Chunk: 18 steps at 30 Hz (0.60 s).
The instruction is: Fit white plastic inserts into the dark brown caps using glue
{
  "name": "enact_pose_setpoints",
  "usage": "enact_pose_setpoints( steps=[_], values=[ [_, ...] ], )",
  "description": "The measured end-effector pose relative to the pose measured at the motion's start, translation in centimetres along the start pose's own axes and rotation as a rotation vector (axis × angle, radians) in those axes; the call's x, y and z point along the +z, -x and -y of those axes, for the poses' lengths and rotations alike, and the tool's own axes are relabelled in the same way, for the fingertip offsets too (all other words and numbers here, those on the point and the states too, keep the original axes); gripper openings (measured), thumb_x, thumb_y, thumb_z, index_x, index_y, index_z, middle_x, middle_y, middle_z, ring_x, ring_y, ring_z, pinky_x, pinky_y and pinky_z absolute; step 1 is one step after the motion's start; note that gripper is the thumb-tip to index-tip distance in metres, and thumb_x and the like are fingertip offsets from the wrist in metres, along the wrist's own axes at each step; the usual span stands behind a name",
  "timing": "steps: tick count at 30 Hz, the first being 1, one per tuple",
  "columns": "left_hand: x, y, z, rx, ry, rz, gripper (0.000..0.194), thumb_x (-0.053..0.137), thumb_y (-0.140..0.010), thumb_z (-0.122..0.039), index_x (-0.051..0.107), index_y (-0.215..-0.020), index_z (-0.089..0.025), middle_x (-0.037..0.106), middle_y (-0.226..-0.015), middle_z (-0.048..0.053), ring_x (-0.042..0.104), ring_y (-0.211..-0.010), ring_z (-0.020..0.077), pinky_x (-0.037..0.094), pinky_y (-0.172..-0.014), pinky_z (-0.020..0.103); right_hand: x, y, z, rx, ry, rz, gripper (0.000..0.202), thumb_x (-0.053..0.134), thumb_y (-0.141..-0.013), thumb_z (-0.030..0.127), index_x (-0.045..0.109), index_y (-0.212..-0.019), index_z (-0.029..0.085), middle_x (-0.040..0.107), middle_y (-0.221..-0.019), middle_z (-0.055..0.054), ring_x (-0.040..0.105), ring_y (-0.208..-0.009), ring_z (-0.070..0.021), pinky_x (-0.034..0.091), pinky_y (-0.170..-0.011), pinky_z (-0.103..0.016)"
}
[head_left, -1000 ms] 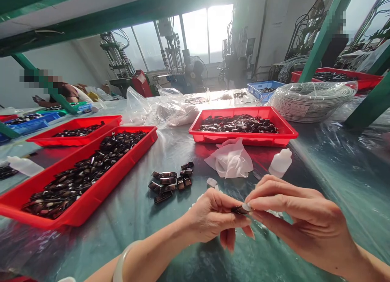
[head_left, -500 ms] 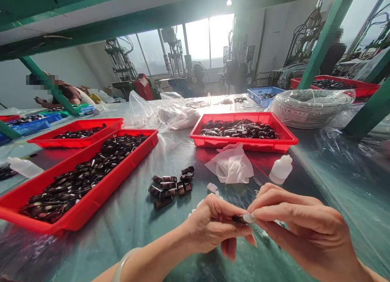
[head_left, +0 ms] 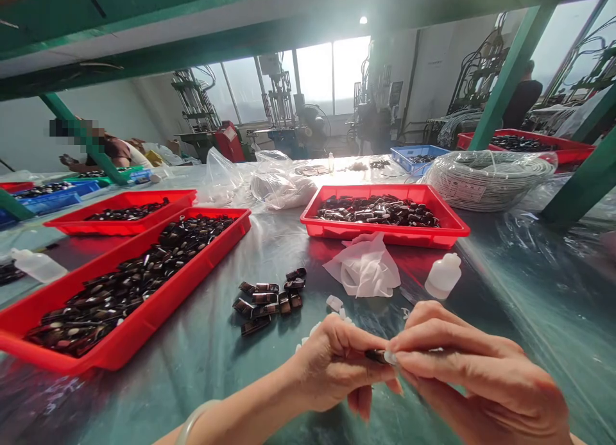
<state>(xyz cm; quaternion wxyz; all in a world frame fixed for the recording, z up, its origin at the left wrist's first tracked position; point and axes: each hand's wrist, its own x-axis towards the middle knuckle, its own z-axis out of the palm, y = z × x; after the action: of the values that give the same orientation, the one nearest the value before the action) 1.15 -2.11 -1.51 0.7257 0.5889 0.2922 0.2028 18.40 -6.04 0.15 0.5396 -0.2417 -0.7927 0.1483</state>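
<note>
My left hand (head_left: 344,363) pinches a small dark glossy part (head_left: 374,355) between thumb and fingers. At the part's right end is a small whitish piece (head_left: 390,357), which the fingertips of my right hand (head_left: 471,368) press or grip. The two hands almost touch. Beyond my left hand lies a loose group of dark glossy parts (head_left: 264,298) on the green table. Small white pieces (head_left: 334,303) are scattered just past my left hand, some hidden behind it.
Red trays (head_left: 385,235) (head_left: 168,311) (head_left: 120,226) hold many dark parts. A crumpled white cloth (head_left: 368,268) and white bottle (head_left: 443,276) lie beyond my hands. Coiled tubing (head_left: 491,182) is at the right. Green posts (head_left: 513,79) stand near; people are in the background.
The view has tilted slightly, so the scene sits a little lower. My right fingertips have moved closer to my left hand and cover more of the whitish piece.
</note>
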Motion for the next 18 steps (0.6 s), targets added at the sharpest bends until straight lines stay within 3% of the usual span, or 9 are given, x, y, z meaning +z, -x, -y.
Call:
enact_pose_setpoints(
  steps=[7, 18],
  values=[
    [0.15, 0.02, 0.00, -0.010, 0.011, -0.021, 0.031, 0.069, -0.067, -0.042, 0.073, -0.072, -0.012, 0.054, -0.051, -0.002, 0.048, -0.035, 0.0032, 0.038, -0.034, 0.011, 0.22, 0.25, -0.23, -0.040, 0.063, -0.005, 0.043, 0.059, -0.066, -0.009, 0.065, -0.101, 0.017, 0.065, -0.077, -0.007, 0.056, -0.071, -0.0160, 0.051, -0.060, -0.029],
    [0.17, -0.16, 0.25, -0.032, 0.045, -0.028, 0.025, 0.065, -0.072, -0.035, 0.069, -0.068, -0.010, 0.057, -0.052, -0.002, 0.046, -0.030, 0.0018, 0.038, -0.032, 0.011, 0.61, 0.74, -0.33, 0.092, 0.096, 0.017, 0.033, 0.054, -0.074, -0.006, 0.062, -0.095, 0.017, 0.057, -0.081, -0.005, 0.056, -0.067, -0.0100, 0.048, -0.055, -0.019]
  ],
)
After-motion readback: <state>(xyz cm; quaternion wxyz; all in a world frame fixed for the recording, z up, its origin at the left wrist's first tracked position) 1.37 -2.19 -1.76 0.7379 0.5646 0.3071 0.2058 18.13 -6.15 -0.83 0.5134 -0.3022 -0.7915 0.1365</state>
